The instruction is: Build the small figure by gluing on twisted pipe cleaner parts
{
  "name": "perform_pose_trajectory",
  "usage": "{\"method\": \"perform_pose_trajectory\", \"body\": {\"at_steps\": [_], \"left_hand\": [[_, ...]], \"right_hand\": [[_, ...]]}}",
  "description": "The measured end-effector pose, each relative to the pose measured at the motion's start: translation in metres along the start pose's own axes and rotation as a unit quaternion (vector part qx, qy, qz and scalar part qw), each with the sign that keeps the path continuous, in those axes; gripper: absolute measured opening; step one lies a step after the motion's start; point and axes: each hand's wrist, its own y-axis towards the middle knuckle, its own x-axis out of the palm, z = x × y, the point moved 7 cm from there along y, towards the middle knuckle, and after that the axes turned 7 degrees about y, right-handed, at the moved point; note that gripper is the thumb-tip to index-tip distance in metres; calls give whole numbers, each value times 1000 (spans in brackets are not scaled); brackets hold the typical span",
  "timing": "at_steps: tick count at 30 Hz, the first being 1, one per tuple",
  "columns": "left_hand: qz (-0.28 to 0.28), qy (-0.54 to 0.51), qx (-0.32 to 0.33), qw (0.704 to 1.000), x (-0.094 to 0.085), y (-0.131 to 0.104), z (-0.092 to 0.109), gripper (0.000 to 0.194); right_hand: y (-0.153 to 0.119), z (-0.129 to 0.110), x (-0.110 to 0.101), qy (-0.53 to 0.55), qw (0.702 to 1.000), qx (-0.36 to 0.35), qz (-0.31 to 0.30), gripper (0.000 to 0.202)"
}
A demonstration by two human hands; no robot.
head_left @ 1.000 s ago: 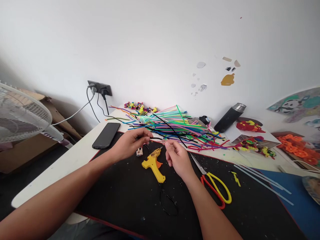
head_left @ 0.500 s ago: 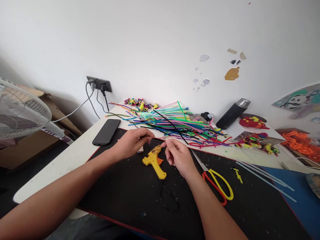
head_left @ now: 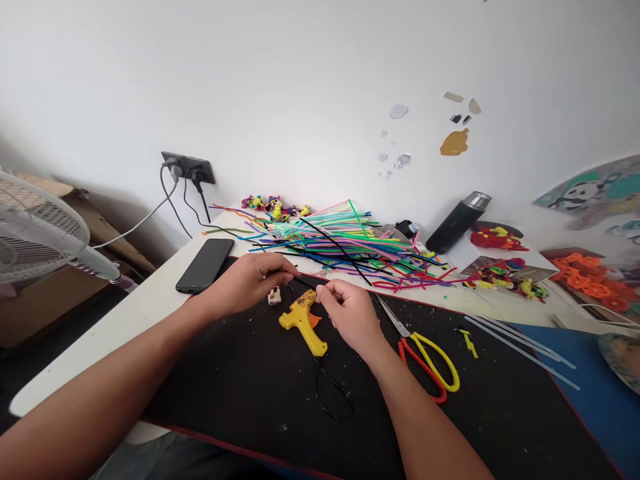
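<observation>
Black stem (head_left: 306, 281) held between two hands above the mat (head_left: 235, 393)

The mat's red near edge runs in front of the person's lap, and its far edge passes just beyond the fingertips. A broad stretch of mat shows between the left forearm and the gun (head_left: 304, 323); more lies right of the scissors (head_left: 425, 360). The scissors lie close by the right forearm, and the phone (head_left: 205, 267) lies near the left wrist, so sideways room is tighter there.

The mat is black and flecked with scraps, on a white table (head_left: 60, 380) against a pale wall (head_left: 280, 87). A fan (head_left: 40, 227) stands to the left; a bottle (head_left: 459, 222) leans at the back right.

The left hand (head_left: 253, 283) has thumb and fingertips closed on one end of the stem; the right hand (head_left: 350, 317) pinches the other. The stem spans the gap near the gun's nozzle; whether they touch, I cannot tell.

Counted: one gun, one pair of scissors, one phone, one bottle, one small white piece (head_left: 274, 295) below the left hand, three pale sticks (head_left: 520, 350). The piled stems (head_left: 340, 243) overlap too much to count.
</observation>
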Motion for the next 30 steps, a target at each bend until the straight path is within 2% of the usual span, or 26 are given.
{"method": "perform_pose_trajectory", "body": {"at_steps": [3,6,11,17,24,30], "left_hand": [[-47,-96,-47,993,4,-1,-5,31],[-81,-153,-82,981,10,-1,-11,37],[-62,-183,-88,977,10,-1,-16,40],[-21,-203,-95,974,0,1,-18,43],[-16,-203,-85,975,4,-1,-18,42],[-34,-211,-88,973,12,-2,-14,42]], "right_hand": [[0,-4,-1,-42,999,-23,10,37],[0,-1,0,11,1000,11,-1,37],[2,7,-1,139,989,59,-9,38],[10,20,-21,236,967,78,63,39],[9,16,-5,228,971,77,0,45],[7,11,-1,198,979,53,-6,39]]}}
